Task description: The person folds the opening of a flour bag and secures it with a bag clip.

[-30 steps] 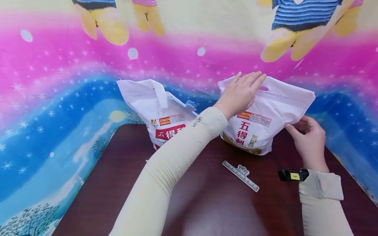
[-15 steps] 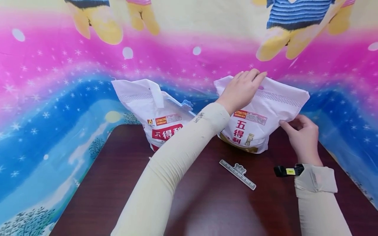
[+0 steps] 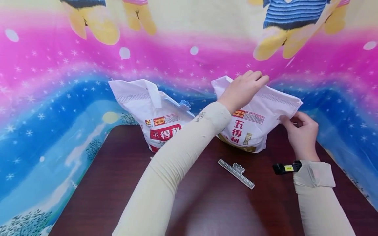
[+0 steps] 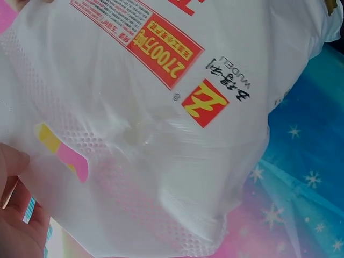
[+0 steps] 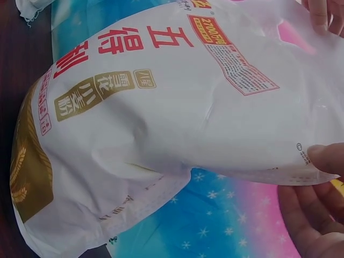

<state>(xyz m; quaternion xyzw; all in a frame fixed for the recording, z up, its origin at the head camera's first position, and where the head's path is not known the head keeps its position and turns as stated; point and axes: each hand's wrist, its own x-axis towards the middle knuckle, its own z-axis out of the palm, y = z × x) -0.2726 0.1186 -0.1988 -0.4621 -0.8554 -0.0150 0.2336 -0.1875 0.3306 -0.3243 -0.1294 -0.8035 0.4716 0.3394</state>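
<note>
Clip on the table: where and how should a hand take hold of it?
Pinch the clip across its narrow width near the middle tab, coming from above. It lies flat and diagonal on the table, with bare tabletop around it, near the right hand.

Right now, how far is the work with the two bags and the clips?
Done: the left bag already carries a blue clip. In hand: left hand and right hand grip the right bag at its top. Left: the grey clip lies unused on the table.

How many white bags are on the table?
2: one bag stands at the left with a blue clip on it, the other bag at the right, held by both hands.
</note>
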